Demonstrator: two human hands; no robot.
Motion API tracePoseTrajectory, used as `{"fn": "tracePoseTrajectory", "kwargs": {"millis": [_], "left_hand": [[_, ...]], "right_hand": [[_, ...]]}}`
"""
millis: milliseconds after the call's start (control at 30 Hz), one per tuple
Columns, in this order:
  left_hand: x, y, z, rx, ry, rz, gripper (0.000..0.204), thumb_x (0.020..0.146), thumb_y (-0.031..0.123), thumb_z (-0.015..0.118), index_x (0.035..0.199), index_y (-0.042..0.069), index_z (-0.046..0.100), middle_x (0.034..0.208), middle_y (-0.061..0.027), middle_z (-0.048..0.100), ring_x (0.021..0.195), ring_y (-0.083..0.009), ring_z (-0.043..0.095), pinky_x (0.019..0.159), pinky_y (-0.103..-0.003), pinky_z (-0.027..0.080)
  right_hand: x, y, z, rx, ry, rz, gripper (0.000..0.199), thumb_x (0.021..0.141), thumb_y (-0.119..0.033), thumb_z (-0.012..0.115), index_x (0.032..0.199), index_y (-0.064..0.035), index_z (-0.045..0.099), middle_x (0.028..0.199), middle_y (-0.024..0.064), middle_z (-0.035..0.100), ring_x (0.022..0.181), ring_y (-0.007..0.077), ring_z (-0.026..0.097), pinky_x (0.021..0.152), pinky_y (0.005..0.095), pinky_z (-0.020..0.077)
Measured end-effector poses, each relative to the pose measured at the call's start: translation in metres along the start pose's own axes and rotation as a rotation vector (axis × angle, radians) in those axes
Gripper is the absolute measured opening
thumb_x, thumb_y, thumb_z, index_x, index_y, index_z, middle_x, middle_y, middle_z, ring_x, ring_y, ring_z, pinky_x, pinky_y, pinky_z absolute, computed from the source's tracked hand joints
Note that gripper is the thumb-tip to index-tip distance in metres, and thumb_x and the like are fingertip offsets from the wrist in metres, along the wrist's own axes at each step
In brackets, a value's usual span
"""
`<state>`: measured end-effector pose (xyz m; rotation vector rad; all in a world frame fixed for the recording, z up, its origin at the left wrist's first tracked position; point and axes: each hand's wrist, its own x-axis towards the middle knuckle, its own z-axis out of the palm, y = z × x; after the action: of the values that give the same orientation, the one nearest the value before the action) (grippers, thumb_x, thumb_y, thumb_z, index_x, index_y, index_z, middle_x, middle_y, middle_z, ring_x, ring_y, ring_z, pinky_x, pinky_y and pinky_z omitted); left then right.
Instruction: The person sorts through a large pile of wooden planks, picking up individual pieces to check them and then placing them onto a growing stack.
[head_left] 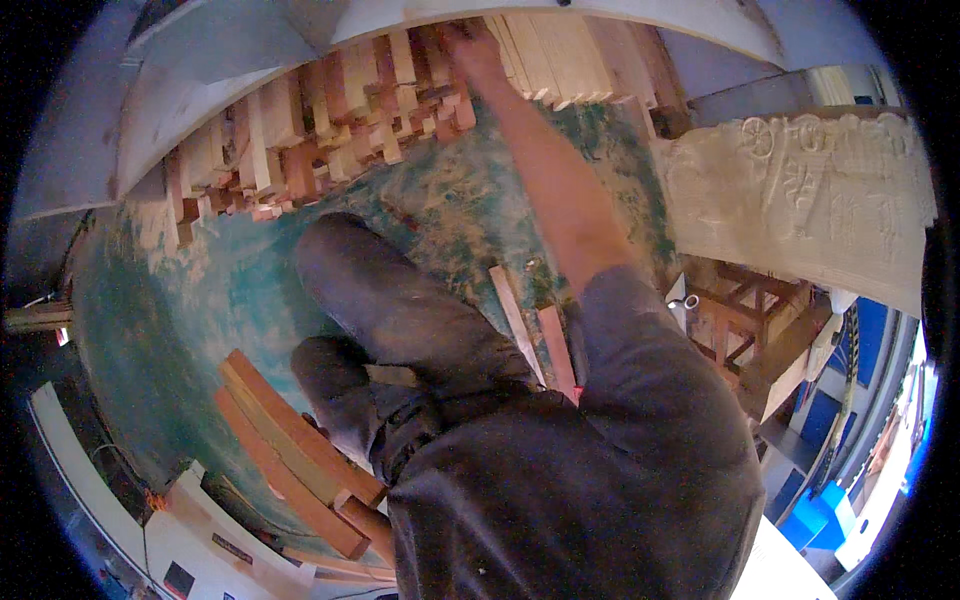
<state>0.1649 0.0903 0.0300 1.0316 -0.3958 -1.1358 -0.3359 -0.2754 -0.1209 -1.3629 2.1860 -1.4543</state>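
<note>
My right arm stretches far forward, and my right hand (472, 50) is at the stacked wood under the shelf, between reddish-brown strips (360, 90) on its left and pale boards (550, 60) on its right. Its fingers are dim and blurred, so their grip does not show. Low on the left, my left hand (362, 515) is closed round the near end of a few long wooden boards (290, 450), reddish and yellowish brown. These slant up and away from me beside my bent leg. Most of the left hand's fingers are hidden by the wood and my body.
My bent knees (370, 270) are over a green, dust-covered floor (240, 250). Two loose strips (515, 320) lie beside my right side. A carved pale panel (800, 190) stands at the right above a wooden frame (740, 320). A light shelf edge (420, 25) overhangs the stack.
</note>
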Motion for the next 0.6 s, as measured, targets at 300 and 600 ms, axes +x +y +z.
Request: {"fn": "tracePoseTrajectory", "kwargs": {"millis": [300, 600], "left_hand": [[0.022, -0.004, 0.031, -0.013, -0.186, -0.074, 0.071, 0.084, 0.035, 0.059, 0.139, 0.000, 0.030, 0.127, -0.0202, 0.047, 0.116, -0.0296, 0.051, 0.094, -0.046, 0.048], [0.027, 0.003, 0.057, -0.047, -0.349, -0.060, 0.073, 0.083, 0.033, 0.061, 0.139, -0.002, 0.030, 0.127, -0.0209, 0.048, 0.115, -0.0298, 0.050, 0.096, -0.045, 0.047]], "right_hand": [[-0.314, -0.189, -0.086, 0.922, -1.303, -0.083, 0.042, 0.096, -0.041, 0.052, 0.104, -0.0002, 0.060, 0.093, 0.0143, 0.062, 0.088, 0.0223, 0.060, 0.079, 0.0380, 0.0481], [-0.349, -0.247, -0.108, 0.913, -1.377, 0.302, 0.057, 0.079, -0.028, 0.071, 0.122, 0.0052, 0.054, 0.108, 0.0164, 0.065, 0.101, 0.0196, 0.060, 0.087, 0.0340, 0.0482]]}}
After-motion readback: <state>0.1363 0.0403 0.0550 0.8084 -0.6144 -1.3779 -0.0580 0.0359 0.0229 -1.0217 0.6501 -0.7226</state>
